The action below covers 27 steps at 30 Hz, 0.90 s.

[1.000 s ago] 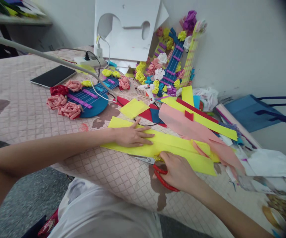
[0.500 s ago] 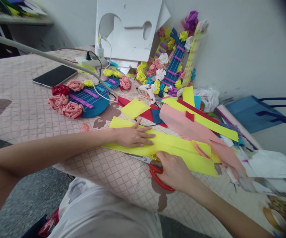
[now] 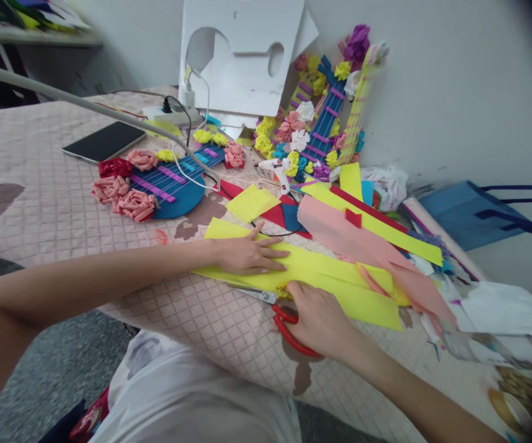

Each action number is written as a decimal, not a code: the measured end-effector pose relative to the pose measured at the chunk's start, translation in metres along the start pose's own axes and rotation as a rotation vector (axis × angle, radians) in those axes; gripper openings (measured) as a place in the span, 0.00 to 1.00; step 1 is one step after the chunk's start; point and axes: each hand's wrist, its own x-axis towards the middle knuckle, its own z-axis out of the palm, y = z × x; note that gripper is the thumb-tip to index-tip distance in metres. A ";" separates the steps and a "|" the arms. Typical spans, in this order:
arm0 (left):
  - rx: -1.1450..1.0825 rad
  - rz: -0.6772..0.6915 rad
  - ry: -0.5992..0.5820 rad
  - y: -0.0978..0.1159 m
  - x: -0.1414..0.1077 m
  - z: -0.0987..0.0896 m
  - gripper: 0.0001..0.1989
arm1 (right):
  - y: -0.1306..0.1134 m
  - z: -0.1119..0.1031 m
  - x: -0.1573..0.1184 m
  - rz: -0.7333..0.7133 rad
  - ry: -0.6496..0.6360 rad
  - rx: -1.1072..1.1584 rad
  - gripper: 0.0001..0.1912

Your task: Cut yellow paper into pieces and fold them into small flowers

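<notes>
Near the centre of the frame, the left hand lies flat, fingers spread, on a long yellow sheet. Just below and right of it, the right hand grips red-handled scissors, blades pointing left along the sheet's lower edge. A blue model guitar trimmed with rosettes lies left of centre, beside a black-screened tablet. A white glue gun sits above centre; a blue bag is at the right.
</notes>
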 end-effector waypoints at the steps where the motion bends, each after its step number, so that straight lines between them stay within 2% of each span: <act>1: 0.008 0.004 0.000 0.000 0.000 0.000 0.21 | -0.001 0.000 0.001 -0.002 0.000 0.004 0.17; 9: 0.039 -0.016 -0.044 -0.001 0.000 0.003 0.21 | -0.004 0.001 0.004 -0.015 -0.009 0.024 0.20; 18: 0.087 0.011 -0.020 -0.001 0.001 0.003 0.21 | -0.002 0.000 0.002 -0.041 0.002 -0.032 0.17; 24: 0.090 -0.004 0.019 -0.001 0.008 0.011 0.20 | 0.009 -0.001 -0.010 -0.013 -0.001 -0.013 0.15; 27: 0.113 -0.022 0.001 0.003 0.017 0.014 0.20 | 0.015 -0.002 -0.018 0.031 -0.023 -0.007 0.16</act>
